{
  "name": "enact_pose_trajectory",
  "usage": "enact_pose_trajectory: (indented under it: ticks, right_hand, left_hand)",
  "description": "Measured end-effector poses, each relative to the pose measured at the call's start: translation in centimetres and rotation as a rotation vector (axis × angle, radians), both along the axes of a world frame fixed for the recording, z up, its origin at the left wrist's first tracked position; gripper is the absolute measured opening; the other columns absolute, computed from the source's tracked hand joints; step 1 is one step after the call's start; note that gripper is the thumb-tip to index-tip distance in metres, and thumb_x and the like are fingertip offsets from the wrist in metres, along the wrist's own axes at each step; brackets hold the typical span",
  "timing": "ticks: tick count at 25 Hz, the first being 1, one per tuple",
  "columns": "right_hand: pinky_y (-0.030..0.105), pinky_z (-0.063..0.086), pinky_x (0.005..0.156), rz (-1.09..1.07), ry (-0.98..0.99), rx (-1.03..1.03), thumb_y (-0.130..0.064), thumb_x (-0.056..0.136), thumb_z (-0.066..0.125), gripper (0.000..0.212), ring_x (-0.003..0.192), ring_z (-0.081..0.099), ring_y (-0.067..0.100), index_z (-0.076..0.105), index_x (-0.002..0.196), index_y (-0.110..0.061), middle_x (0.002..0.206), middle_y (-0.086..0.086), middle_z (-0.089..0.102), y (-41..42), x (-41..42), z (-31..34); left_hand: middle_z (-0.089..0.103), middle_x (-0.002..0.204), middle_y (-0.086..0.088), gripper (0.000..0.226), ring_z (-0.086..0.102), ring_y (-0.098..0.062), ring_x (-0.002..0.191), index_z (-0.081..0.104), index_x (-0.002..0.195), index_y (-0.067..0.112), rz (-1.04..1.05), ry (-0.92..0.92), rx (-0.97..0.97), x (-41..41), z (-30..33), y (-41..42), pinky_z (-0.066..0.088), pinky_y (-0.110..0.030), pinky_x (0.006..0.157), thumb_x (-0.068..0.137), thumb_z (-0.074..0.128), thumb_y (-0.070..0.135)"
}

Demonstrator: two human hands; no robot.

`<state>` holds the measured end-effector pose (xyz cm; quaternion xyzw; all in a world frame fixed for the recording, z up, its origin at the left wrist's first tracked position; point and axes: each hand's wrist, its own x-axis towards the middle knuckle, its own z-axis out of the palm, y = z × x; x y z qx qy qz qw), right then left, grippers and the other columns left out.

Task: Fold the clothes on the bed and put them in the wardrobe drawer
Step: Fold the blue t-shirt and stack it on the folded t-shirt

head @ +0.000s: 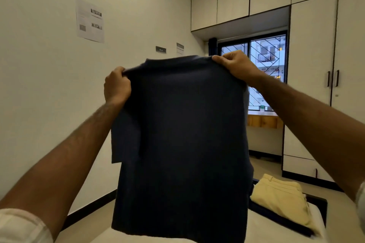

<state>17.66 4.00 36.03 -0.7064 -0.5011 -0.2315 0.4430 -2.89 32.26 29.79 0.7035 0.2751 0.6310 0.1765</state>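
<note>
Two hands gripping shoulders of dark navy t-shirt (pixel 183 134), hanging flat, unfolded

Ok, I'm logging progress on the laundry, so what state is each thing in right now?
Dark shirt: unfolded, held up in the air, hanging straight down.
Left hand: fingers gripping the shirt's top left corner.
Right hand: fingers gripping the shirt's top right corner.
Cream trousers: folded, lying on the bed.
Wardrobe doors: closed.
Window: appears closed, daylight outside.
</note>
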Motion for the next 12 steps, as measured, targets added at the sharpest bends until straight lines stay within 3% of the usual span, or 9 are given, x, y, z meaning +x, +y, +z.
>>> enact_pose_trajectory:
  ticks: [3, 7, 9, 12]
  right_hand:
    - [0.021, 0.053, 0.058, 0.285, 0.324, -0.001, -0.047, 0.097, 0.06, 0.036, 0.058, 0.065, 0.004, 0.069, 0.081, -0.017, 0.064, -0.006, 0.071, -1.9, -1.3, 0.0]
    - [0.02, 0.055, 0.063, 0.587, 0.482, 0.042, -0.042, 0.102, 0.048, 0.034, 0.065, 0.065, 0.006, 0.065, 0.094, -0.013, 0.07, -0.006, 0.067, -2.1, 0.5, -1.1]
    - [0.022, 0.056, 0.067, 0.562, 0.521, 0.033, -0.042, 0.104, 0.047, 0.034, 0.071, 0.066, 0.009, 0.065, 0.1, -0.013, 0.077, -0.004, 0.069, -1.6, 2.9, -2.6]
    - [0.021, 0.053, 0.056, 0.31, 0.55, -0.152, -0.041, 0.102, 0.054, 0.033, 0.062, 0.06, 0.009, 0.066, 0.086, -0.015, 0.07, -0.003, 0.067, -0.2, 8.8, -7.5]
  left_hand:
    - [0.06, 0.117, -0.021, 0.027, 0.057, -0.034, 0.105, 0.062, 0.109, 0.003, -0.051, -0.158, 0.077, 1.3, -0.5, 0.2, 0.04, -0.029, 0.083, 0.098, 0.037, 0.005]
    - [0.057, 0.118, -0.019, 0.023, 0.052, -0.019, 0.1, 0.06, 0.107, 0.0, -0.126, -0.258, 0.157, 5.1, -1.4, 0.3, 0.036, -0.017, 0.086, 0.101, 0.039, 0.007]
    - [0.061, 0.116, -0.019, 0.024, 0.056, -0.025, 0.103, 0.061, 0.106, 0.0, -0.148, -0.24, 0.103, 7.6, -2.2, 1.5, 0.037, -0.019, 0.085, 0.099, 0.039, 0.006]
    - [0.065, 0.114, -0.023, 0.027, 0.059, -0.034, 0.109, 0.064, 0.106, -0.001, -0.166, -0.08, -0.032, 13.1, -6.2, 4.0, 0.042, -0.034, 0.09, 0.096, 0.04, 0.003]
